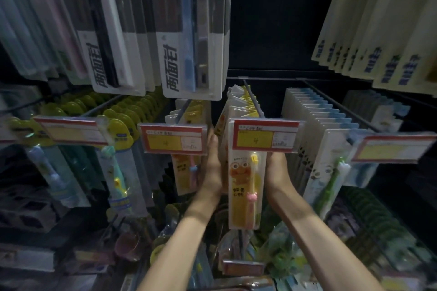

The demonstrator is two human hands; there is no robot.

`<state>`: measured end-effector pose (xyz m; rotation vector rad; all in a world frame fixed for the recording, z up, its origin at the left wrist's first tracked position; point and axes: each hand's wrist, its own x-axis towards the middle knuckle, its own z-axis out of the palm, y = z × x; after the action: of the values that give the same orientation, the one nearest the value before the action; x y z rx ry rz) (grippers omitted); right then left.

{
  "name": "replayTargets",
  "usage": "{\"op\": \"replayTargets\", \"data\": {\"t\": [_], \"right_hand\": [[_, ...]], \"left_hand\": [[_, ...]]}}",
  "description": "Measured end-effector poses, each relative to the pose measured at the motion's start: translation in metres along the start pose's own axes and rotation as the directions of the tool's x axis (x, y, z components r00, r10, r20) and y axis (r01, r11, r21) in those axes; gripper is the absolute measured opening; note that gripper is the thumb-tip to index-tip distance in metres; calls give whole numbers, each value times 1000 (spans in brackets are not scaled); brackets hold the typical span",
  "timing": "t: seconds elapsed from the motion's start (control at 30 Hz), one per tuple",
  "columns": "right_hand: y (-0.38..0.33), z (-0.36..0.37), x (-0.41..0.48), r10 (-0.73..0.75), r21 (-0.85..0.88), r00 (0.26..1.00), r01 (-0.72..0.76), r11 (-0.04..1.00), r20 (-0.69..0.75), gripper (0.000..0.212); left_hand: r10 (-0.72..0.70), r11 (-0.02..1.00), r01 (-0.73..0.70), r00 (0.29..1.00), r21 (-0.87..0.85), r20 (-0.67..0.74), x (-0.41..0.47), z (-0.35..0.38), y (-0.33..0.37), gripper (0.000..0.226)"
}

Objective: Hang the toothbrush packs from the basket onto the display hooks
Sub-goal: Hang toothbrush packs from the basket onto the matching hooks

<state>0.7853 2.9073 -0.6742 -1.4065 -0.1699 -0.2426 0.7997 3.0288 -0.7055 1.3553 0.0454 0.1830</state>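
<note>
Head view shows two bare arms reaching up to a shop rack full of toothbrush packs. Both hands are at the front end of one display hook [254, 99], the middle one, which has a red and yellow price tag [264, 136] at its tip.

A yellow toothbrush pack [243, 186] with a smiling cartoon face and a pink brush hangs at the front of that hook, just under the tag. More yellow packs [238, 104] sit in a row behind it, back toward the rack wall. The left hand [214, 168] lies flat against the left side of the front pack, fingers pointing up. The right hand [276, 168] cups the right side, with its fingers hidden behind the tag and the pack. So the pack is pressed between the two hands, but I cannot tell if any fingers are curled tight on it.

This step looks like getting the pack onto the hook, or pushing it back to meet the others. Whether the hole at the top is fully over the hook is hidden by the tag.

Next, the pack likely needs a soft push straight back along the hook, kept upright so it does not catch. Then the hands need to go down for another pack. The basket is hard to make out at the dark bottom edge.
</note>
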Motion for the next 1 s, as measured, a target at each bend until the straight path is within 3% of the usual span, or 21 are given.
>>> {"op": "replayTargets", "data": {"t": [0.13,0.27,0.4,0.63,0.77,0.9,1.0], "right_hand": [[5,-5,5,-3,-34,1000,2,999,-24,41],[5,-4,5,30,-24,999,-28,999,45,44],[2,-4,4,49,29,993,-52,998,108,40],[-1,-3,2,155,-129,988,-150,980,25,35],[-5,-1,-4,101,-124,994,-104,987,-28,24],[-14,0,-16,80,-101,997,-80,992,-2,41],[-15,-1,-22,59,-106,997,-55,993,39,32]], "left_hand": [[-104,995,104,994,4,31,10,2,-6,79],[-29,999,29,999,14,17,12,-1,-3,51],[-92,996,92,995,2,25,11,-2,0,70],[-43,998,43,999,-44,-7,3,1,-1,45],[-14,999,16,999,-41,43,-6,0,3,55],[-7,1000,10,997,-29,77,-16,0,11,59],[7,1000,-6,996,-8,92,-19,-2,14,63]]}}
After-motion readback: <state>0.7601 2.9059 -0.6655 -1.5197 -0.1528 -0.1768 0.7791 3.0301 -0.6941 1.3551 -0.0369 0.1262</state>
